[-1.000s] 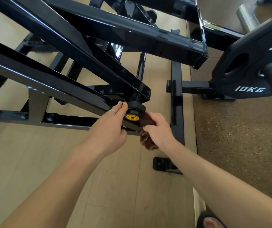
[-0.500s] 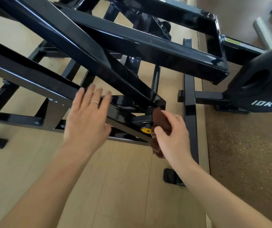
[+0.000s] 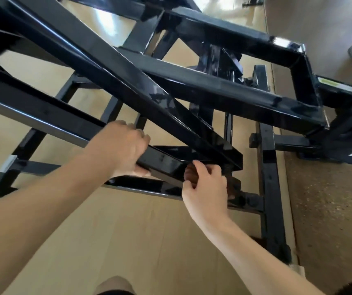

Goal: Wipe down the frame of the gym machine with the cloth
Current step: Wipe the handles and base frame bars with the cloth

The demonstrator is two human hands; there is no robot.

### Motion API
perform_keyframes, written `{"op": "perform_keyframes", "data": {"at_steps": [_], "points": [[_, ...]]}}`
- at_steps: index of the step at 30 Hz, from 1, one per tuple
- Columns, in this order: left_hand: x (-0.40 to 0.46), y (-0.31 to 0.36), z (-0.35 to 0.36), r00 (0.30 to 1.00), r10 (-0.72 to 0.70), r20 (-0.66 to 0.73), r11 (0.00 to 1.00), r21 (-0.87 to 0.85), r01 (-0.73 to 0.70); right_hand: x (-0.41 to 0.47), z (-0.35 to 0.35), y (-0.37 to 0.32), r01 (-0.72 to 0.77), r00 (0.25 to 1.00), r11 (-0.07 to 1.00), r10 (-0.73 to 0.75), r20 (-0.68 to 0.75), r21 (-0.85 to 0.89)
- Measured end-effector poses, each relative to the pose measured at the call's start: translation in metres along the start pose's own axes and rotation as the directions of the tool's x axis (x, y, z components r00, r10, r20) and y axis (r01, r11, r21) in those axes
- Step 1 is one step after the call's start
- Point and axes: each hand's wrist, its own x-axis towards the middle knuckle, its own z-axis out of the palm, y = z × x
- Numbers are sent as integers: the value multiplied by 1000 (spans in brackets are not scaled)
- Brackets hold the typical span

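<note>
**Bright daylight, smeared edges**

The scene is brightly and evenly lit. A white glare patch sits on the pale floor (image 3: 107, 22) at the top, and sharp highlights run along the glossy black frame (image 3: 213, 86). Shadows are soft and faint. Motion blur smears the upper left bars. Wide-angle distortion bends the straight beams toward the edges.

We see the left hand (image 3: 126, 145) gripping a black frame beam (image 3: 43, 116) while, at its four o'clock, the right hand (image 3: 207, 188) presses a brown cloth (image 3: 191, 175) beneath the beam.
</note>
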Motion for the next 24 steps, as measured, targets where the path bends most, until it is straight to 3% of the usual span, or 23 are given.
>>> {"op": "perform_keyframes", "data": {"at_steps": [3,7,10,14,18,24], "points": [[4,-5,3,998,49,-29,998,-46,-50,-5,8,-13,-23,1000,981,20,16,191],[4,-8,7,993,88,-80,989,-112,-96,-6,15,-43,108,994,958,-113,3,267],[3,-9,3,988,91,-123,983,-150,-109,-7,19,-63,287,957,933,-289,-26,216],[4,-10,5,989,103,-104,979,-165,-120,-3,14,-40,373,928,928,-373,13,7],[5,-11,9,994,92,-61,984,-148,-100,-8,6,6,198,980,969,-196,28,-147],[-8,-25,-3,990,110,-89,989,-89,-118,1,7,-26,18,998,999,-22,67,50]]}}
